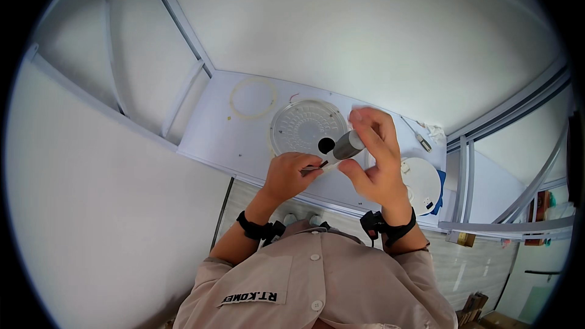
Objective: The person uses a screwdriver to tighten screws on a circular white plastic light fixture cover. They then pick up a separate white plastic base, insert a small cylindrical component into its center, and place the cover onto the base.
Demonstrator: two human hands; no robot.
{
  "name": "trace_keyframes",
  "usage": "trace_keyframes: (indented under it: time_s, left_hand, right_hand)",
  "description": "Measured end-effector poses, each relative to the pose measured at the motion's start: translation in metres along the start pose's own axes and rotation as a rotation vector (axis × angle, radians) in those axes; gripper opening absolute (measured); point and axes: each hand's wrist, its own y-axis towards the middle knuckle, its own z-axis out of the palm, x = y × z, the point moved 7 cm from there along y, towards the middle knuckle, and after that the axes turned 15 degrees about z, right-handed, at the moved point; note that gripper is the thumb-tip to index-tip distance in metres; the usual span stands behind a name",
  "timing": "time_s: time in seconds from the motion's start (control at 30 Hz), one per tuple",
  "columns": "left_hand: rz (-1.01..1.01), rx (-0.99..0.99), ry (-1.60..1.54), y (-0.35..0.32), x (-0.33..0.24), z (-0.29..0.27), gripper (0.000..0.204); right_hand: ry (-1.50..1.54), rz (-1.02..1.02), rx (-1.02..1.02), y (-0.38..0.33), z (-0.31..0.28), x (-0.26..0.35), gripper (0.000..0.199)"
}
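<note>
My left hand (pixel 289 176) is closed in a pinch on a thin dark piece (pixel 312 169) that pokes out past its fingertips. My right hand (pixel 381 161) curves thumb and fingers around a grey cylinder (pixel 348 146) with a paler end face. A pale narrow part spans the short gap between the cylinder and my left fingertips; its kind is unclear. Just left of the cylinder is a round black spot (pixel 326 145). Beneath both hands lies a round translucent cover (pixel 308 125) with a ringed pattern, partly hidden by them.
The white table (pixel 207 128) has raised pale rails and walls around it. On it lie a thin yellowish ring (pixel 231 99), a short red wire (pixel 294 95), a screwdriver (pixel 423 142), and crumpled white material (pixel 434 132). A white round base (pixel 420 184) rests on a blue piece (pixel 440 192) at right.
</note>
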Motion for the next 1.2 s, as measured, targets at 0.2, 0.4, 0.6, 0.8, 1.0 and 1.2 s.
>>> trace_keyframes:
  time_s: [0.2,0.4,0.6,0.8,1.0,1.2]
  left_hand:
    - [0.025,-0.031,0.001,0.000,-0.001,-0.002,0.018]
    - [-0.015,0.022,0.029,0.002,-0.001,-0.001,0.018]
    - [-0.039,0.049,0.011,0.002,-0.001,-0.001,0.017]
    - [-0.004,0.021,0.025,0.004,-0.004,-0.002,0.016]
    - [-0.030,0.064,0.038,0.002,-0.001,-0.001,0.016]
    - [-0.040,0.067,0.040,0.004,-0.003,0.001,0.016]
  right_hand:
    - [0.173,0.084,0.098,-0.001,0.004,-0.001,0.064]
    - [-0.013,0.085,0.014,-0.005,0.004,-0.001,0.063]
    - [0.211,0.161,0.108,-0.003,0.013,0.007,0.059]
    - [-0.066,0.129,0.008,-0.005,0.006,0.003,0.061]
    - [0.151,0.084,0.077,0.000,0.012,0.014,0.062]
    - [0.005,0.043,-0.010,-0.014,0.008,0.001,0.055]
